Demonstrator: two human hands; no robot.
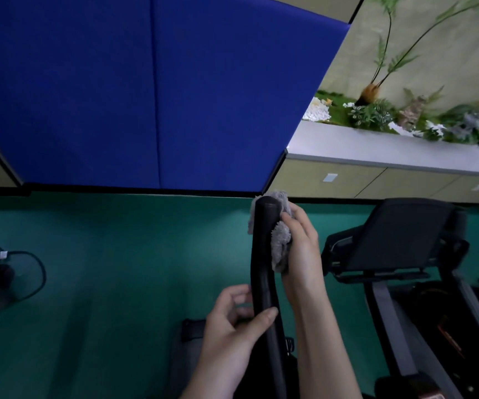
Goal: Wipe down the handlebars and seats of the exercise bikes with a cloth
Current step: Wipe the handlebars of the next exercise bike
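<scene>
A black padded handlebar [262,254] of the exercise bike rises upright in the middle of the view. My right hand [301,249] holds a grey fluffy cloth [281,243] wrapped round the upper end of the bar, close to its tip. Lower down, my left hand [237,321] grips the same bar, thumb across its front. The bike's black console [396,234] stands to the right. No seat is in view.
Green floor lies all around. A blue padded wall panel [152,90] stands behind. A grey-topped cabinet [376,151] with plants sits at the back right. A black cable [31,272] and a dark object lie at the far left. The bike frame [391,326] fills the lower right.
</scene>
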